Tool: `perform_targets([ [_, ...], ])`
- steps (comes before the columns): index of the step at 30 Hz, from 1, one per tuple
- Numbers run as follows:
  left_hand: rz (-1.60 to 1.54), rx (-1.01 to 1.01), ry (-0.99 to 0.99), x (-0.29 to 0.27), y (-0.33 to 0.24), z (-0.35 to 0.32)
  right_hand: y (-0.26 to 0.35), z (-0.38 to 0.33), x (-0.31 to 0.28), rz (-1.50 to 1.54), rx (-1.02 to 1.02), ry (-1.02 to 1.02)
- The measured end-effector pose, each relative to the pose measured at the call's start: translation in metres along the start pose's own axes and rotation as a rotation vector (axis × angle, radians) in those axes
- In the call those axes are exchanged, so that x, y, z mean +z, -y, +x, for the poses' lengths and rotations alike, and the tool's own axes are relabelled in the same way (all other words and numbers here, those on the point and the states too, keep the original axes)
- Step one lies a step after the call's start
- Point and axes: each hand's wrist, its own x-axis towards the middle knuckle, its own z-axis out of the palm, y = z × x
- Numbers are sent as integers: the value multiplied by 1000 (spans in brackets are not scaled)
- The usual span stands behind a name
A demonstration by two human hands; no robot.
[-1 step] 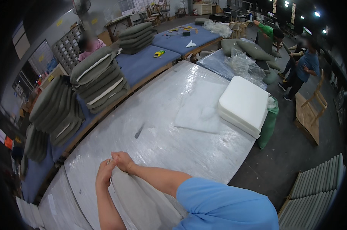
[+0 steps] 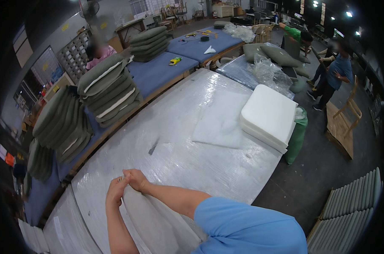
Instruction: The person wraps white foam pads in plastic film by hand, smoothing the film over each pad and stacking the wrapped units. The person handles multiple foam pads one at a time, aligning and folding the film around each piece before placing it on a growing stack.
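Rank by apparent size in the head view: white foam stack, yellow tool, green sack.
1. White foam stack
2. Green sack, partly hidden by the foam
3. Yellow tool, though it lies farther off

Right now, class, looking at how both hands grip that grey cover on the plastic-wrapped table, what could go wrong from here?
1. The left hand and right hand pinch the grey cover at one top edge, close together; it may slip or bunch.
2. The table is wrapped in shiny plastic film, so the cover could slide.
3. The white foam stack overhangs the table's far edge and might tip if bumped.
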Motion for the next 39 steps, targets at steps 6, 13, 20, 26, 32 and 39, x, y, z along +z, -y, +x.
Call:
perform_targets([
  [6,238,-57,-20,37,-41,21,-24,0,-44,-252,75,-216],
  [13,328,-108,-58,37,-45,23,-124,-163,-148,-502,517,-288],
  [20,208,-25,-5,50,-49,34,-132,-378,-230,-644,870,-58],
  [26,-8,-34,189,66,-56,32,-31,-372,-183,-102,467,25],
  [32,-134,-105,330,62,-36,39,67,-345,-52,-404,-293,-158],
  [39,-344,99,282,27,17,1,69,-354,-17,-411,-139,-6],
])
